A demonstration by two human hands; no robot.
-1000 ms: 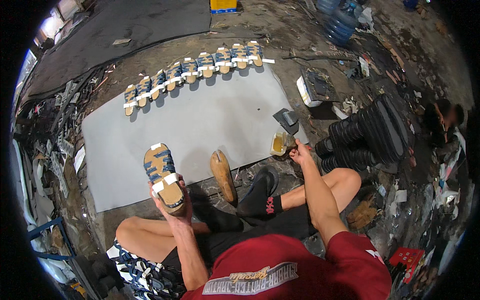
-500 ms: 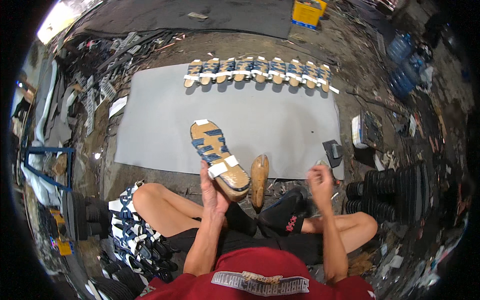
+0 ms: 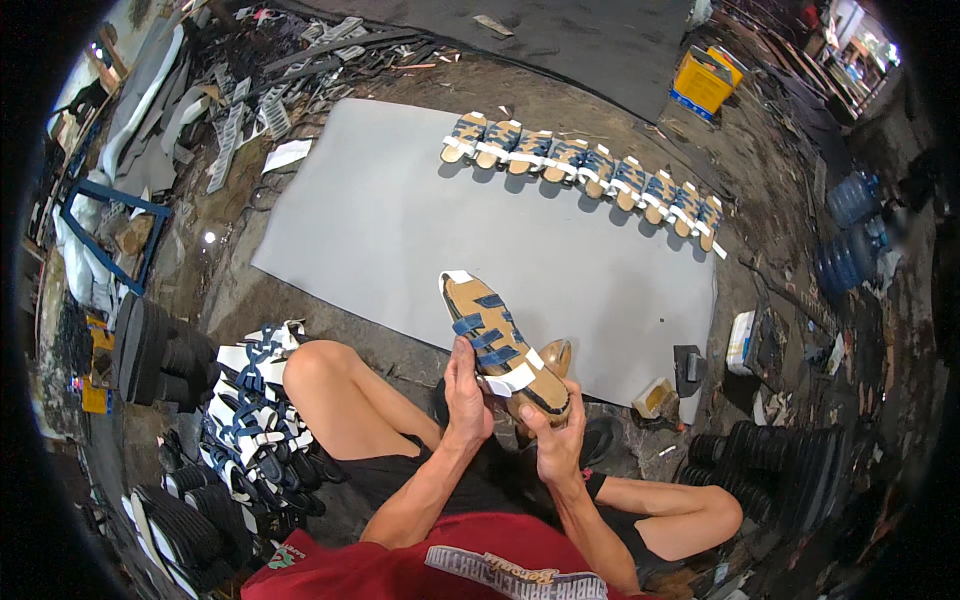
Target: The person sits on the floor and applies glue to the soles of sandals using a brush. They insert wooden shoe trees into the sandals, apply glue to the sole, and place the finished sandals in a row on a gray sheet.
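My left hand (image 3: pixel 468 395) is closed on the left side of a sandal (image 3: pixel 506 352) around its midfoot. The sandal has a tan footbed, blue cross straps and white strips, and its toe points away from me. At the heel end, my right hand (image 3: pixel 557 435) grips with its thumb on the near edge; its fingers wrap underneath, partly hidden. Just beyond the heel, a brown wooden shoe last (image 3: pixel 556 358) shows in part, mostly covered by the sandal and my hand.
A grey sheet (image 3: pixel 370 220) covers the ground ahead, with a row of several similar sandals (image 3: pixel 568 160) along its far edge. A yellowish block (image 3: pixel 655 398) and a dark flat piece (image 3: pixel 688 370) lie at its right. Blue-and-white strap uppers (image 3: pixel 262 400) are heaped left; black soles (image 3: pixel 770 460) are stacked right.
My right hand has come in from the right and taken hold of the sandal's heel. The sandal stays in my left hand. My view has turned, so the sheet appears tilted.
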